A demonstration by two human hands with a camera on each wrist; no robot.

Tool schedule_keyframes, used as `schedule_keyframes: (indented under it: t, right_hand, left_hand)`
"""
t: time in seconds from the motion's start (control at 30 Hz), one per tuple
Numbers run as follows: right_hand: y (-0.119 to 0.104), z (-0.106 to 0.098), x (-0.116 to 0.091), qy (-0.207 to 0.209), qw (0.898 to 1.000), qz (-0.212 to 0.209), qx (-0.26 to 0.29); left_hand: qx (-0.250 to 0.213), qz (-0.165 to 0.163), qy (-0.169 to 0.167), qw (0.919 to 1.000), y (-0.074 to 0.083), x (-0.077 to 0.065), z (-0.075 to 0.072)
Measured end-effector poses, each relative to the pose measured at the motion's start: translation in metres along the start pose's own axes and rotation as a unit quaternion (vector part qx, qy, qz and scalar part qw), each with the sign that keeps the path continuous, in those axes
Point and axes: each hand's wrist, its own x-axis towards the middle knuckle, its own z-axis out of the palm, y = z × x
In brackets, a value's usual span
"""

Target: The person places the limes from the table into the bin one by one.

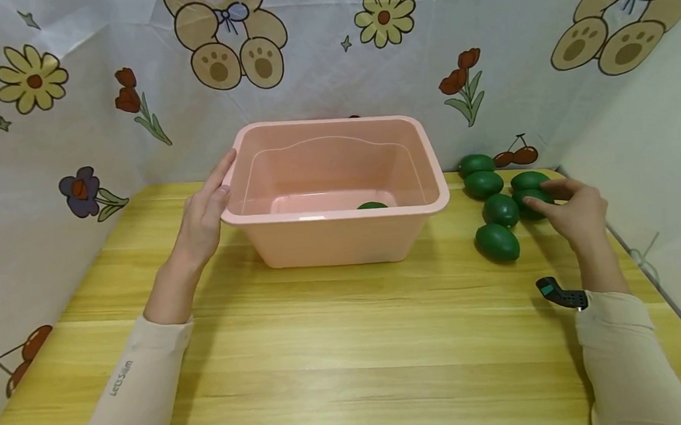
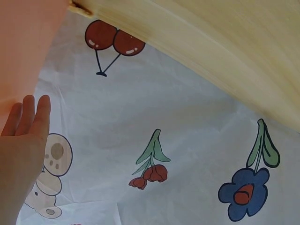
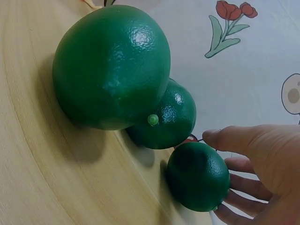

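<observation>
A pink plastic basin (image 1: 331, 240) stands on the table with a green lime (image 1: 372, 205) inside, partly hidden by the front rim. My left hand (image 1: 200, 220) lies along the basin's left side, its fingers straight against the outer wall; the left wrist view shows these fingers (image 2: 29, 115) beside the pink wall. Over at the right, several green limes lie in a cluster. My right hand (image 1: 577, 210) holds one lime (image 3: 199, 176) of that cluster between thumb and fingers. Two other limes, a large-looking near one (image 3: 112, 68) and one behind it (image 3: 171, 117), are beside it.
The wooden table (image 1: 351, 345) meets a printed backdrop cloth (image 1: 329, 73) just behind the basin. A pale wall (image 1: 661, 167) closes the right side, near my right hand. A black strap-like device (image 1: 560, 294) sticks out at my right sleeve.
</observation>
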Motion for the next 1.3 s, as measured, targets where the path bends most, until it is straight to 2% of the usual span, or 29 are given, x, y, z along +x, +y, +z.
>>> schedule_keyframes:
  t: [0.2, 0.47, 0.73, 0.97, 1.3]
  right_hand:
    - [0.005, 0.001, 0.001, -0.012, 1.0, 0.0, 0.001]
    - [0.005, 0.002, 0.0, -0.047, 0.998, 0.019, -0.041]
    - [0.002, -0.002, 0.003, -0.055, 0.998, 0.009, -0.03]
    - [0.001, -0.008, 0.0, -0.039, 0.998, 0.0, -0.05]
    - [-0.021, -0.018, -0.006, 0.009, 0.999, -0.017, -0.042]
  left_hand:
    - [-0.003, -0.003, 0.002, 1.0, -0.001, -0.001, 0.0]
    - [-0.006, -0.007, 0.003, 1.0, -0.001, 0.0, 0.001]
    - [-0.005, -0.011, 0.012, 0.9999, -0.001, -0.002, 0.0]
    - [-0.005, -0.008, 0.012, 0.9999, 0.0, 0.001, 0.002]
    - [-0.001, -0.005, 0.015, 0.9999, 0.0, 0.001, 0.002]
